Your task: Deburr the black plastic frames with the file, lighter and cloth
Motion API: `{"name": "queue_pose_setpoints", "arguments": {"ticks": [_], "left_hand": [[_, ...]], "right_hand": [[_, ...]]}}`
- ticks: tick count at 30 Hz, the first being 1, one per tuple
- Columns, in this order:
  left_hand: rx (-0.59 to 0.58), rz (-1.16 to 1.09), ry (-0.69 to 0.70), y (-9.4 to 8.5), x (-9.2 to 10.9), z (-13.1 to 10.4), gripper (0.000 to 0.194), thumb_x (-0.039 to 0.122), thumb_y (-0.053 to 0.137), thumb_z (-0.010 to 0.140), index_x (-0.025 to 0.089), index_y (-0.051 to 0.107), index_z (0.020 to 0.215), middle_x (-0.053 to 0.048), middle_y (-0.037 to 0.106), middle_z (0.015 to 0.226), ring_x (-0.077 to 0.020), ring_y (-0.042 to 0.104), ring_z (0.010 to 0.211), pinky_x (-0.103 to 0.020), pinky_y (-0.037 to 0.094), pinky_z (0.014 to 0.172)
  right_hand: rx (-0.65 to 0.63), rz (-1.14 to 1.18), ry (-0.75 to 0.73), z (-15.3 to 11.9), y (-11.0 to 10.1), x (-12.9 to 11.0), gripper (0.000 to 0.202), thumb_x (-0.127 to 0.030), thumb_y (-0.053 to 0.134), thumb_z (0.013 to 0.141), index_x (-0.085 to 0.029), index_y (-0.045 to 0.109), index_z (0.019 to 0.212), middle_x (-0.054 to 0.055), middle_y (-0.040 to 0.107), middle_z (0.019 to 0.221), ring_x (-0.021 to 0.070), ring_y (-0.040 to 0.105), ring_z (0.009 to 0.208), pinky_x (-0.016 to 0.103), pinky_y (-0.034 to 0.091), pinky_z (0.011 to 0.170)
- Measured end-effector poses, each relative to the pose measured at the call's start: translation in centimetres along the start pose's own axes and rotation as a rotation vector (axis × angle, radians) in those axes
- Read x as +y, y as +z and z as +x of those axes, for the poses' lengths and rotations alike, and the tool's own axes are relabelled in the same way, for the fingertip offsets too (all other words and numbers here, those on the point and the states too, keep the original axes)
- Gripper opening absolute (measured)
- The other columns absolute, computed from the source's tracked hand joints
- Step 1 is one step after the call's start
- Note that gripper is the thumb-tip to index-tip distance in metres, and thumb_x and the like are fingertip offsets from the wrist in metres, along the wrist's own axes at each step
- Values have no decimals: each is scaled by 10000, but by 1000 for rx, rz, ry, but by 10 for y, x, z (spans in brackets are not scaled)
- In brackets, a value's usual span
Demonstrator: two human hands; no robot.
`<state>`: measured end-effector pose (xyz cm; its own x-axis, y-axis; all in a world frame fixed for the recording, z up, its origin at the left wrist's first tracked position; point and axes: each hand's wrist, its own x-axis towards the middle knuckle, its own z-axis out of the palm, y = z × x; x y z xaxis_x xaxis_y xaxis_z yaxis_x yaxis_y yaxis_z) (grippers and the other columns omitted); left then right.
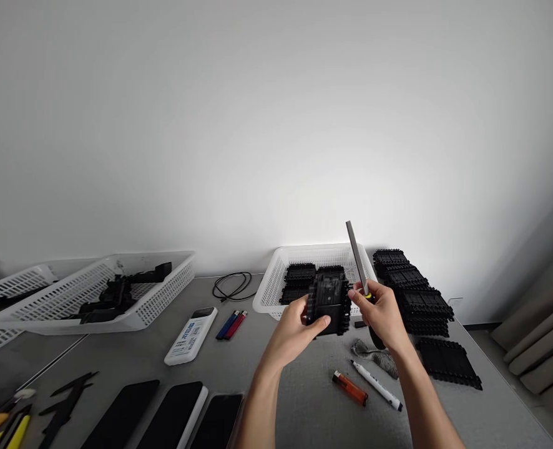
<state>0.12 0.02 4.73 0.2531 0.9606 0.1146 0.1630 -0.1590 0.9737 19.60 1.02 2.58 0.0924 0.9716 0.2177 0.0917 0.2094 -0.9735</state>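
My left hand (291, 337) is closed around a black plastic piece (330, 298) with toothed side edges, its thumb across the lower front. A flat metal file (357, 259) points upward in my right hand (385, 313), whose fingers grip it near the yellow band of its handle. The right fingertips are close to the piece's right toothed edge; whether the file touches it I cannot tell. Behind the hands, a white perforated basket (266, 295) contains similar black pieces (299, 274). Below the right hand lies a crumpled grey cloth (383, 360).
Stacked black pieces (412, 290) and one single piece (449, 363) occupy the right side. An orange lighter (350, 388) and white marker (377, 385) lie in front. Leftward are a power bank (191, 337), two lighters (232, 325), a cable (233, 287), phones (171, 415), calipers (69, 405) and another basket (136, 321).
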Motion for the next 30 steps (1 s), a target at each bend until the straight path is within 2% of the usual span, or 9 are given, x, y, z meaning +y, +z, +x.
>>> {"name": "queue_pose_setpoints", "arguments": {"ticks": [5,10,13,17,23,30], "left_hand": [[29,-33,51,6,-6,6,386,365,672,834,207,624,1183,-99,721,1148,-268,680,1057,-363,541,879],[224,-45,115,9,-24,19,335,399,646,855,192,603,1116,-112,712,1138,-260,678,1051,-361,527,892],[302,-43,139,8,-28,21,362,396,656,841,191,566,1125,-108,720,1069,-258,686,1015,-361,525,875],[405,56,170,7,-23,17,391,353,666,818,212,562,1168,-74,720,997,-242,690,942,-336,522,818],[374,47,196,9,-14,14,332,289,638,827,216,575,1145,-39,702,923,-221,679,939,-302,512,805],[394,20,180,9,-24,19,302,285,648,817,210,564,1096,-63,709,1006,-223,678,955,-313,503,827]], "right_hand": [[26,-77,-70,-3,1,-3,418,-577,637,814,-160,637,841,-16,497,657,113,369,553,240,304,492],[147,-262,-107,-10,5,-11,476,-603,479,915,-169,621,778,-19,466,607,128,365,563,250,279,510],[79,-321,-98,-17,11,-15,524,-612,407,945,-174,628,762,-16,464,576,133,372,538,258,269,500],[-32,-463,-127,-27,23,-17,505,-598,433,942,-195,573,672,-15,478,557,129,355,531,264,246,512],[13,-658,-129,-33,37,-14,462,-534,447,956,-215,522,632,-1,513,558,143,379,545,267,231,525],[102,-743,-121,-35,38,-16,458,-528,424,976,-221,550,661,18,567,590,144,396,520,280,209,532]]}}
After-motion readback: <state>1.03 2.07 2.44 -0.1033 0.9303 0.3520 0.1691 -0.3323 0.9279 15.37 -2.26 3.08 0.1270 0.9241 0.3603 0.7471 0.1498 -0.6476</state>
